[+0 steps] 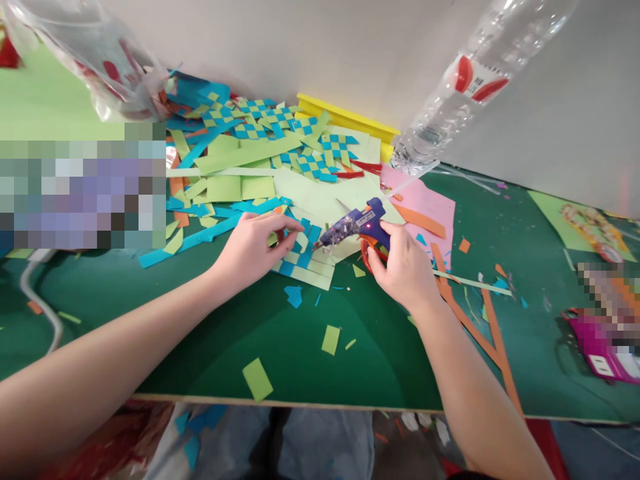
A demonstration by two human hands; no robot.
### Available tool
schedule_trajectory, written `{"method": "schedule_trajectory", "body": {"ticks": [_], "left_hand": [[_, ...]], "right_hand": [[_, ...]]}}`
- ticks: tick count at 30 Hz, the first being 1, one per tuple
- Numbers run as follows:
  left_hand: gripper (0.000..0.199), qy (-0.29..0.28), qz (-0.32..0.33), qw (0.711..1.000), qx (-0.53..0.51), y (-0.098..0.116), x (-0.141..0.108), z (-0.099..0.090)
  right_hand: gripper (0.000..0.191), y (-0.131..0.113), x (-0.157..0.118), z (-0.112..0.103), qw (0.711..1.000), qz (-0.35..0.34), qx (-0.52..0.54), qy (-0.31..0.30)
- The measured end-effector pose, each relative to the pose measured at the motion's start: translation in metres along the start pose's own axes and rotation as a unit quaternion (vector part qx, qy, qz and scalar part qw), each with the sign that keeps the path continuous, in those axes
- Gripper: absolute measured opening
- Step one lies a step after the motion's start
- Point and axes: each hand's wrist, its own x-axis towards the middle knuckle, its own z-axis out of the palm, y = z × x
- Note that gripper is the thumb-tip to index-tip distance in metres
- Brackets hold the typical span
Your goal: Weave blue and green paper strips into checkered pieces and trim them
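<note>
My right hand [405, 267] is wrapped around a purple-blue hot glue gun [367, 217] with a small red light on its body. The gun's nozzle points down and left at a woven piece of blue and pale green paper strips [313, 263] on the table. My left hand [255, 247] is over the left side of this woven piece, its thumb and index fingertips closed together at a paper strip. Red-handled scissors [367, 259] lie partly hidden beneath the glue gun and my right fingers.
Finished blue-green woven pieces [260, 117] and loose strips are heaped behind. A tilted plastic bottle [450, 100] stands back right by a yellow strip [345, 120] and pink paper [425, 200]. A plastic cup in a bag [100, 60] is back left. Scraps dot the green table [390, 353].
</note>
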Motion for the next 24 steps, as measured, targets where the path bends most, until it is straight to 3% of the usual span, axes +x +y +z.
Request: {"method": "schedule_trajectory", "body": {"ticks": [24], "left_hand": [[0.015,-0.003,0.007,1.000,0.006,-0.0028,-0.0005,0.0020]], "right_hand": [[0.033,-0.0004,0.0013,-0.0068,1.000,-0.012,-0.001,-0.010]]}}
